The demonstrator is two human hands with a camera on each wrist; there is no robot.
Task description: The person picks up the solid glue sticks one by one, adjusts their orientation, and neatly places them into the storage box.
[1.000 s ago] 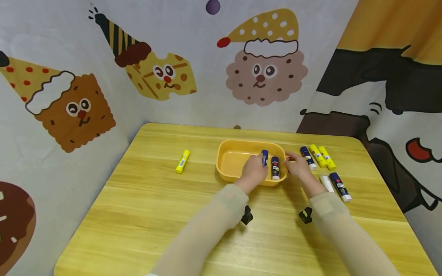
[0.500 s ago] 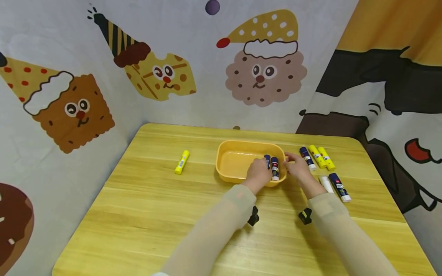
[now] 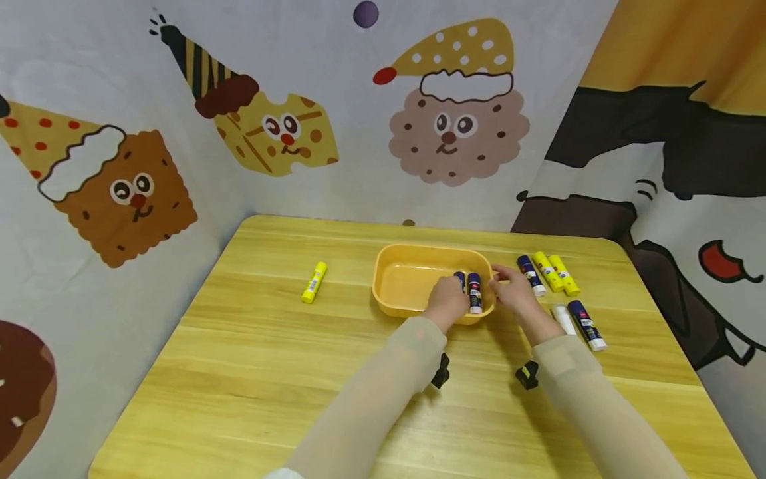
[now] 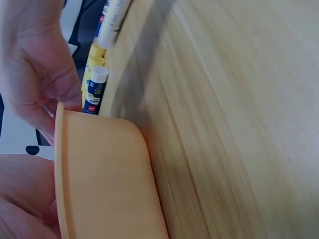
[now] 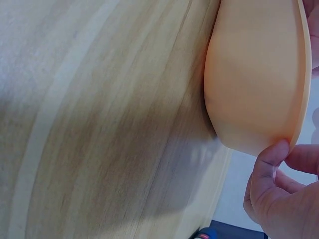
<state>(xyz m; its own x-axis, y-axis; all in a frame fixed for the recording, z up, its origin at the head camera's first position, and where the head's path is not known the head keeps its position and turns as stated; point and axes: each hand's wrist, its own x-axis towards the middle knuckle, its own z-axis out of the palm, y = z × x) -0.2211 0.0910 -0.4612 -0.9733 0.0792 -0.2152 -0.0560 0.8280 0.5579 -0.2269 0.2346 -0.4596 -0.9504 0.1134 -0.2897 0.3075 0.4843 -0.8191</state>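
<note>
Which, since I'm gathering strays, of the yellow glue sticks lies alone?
The yellow glue stick left of the tub; the other two yellow sticks lie side by side, right of it.

The widest view comes from the person's head, looking forward and down across the table (image 3: pixel 227 379) to the patterned wall cloth (image 3: pixel 359 193). The left-wrist camera sits low and close, turned sideways, facing the orange tray (image 4: pixel 104 174) on its near outer side, with glue sticks (image 4: pixel 94 90) beyond. The right-wrist one, also close and tipped sideways, looks past the right hand (image 5: pixel 289 201); both wrist views share that hand and the tray's outer wall.
</note>
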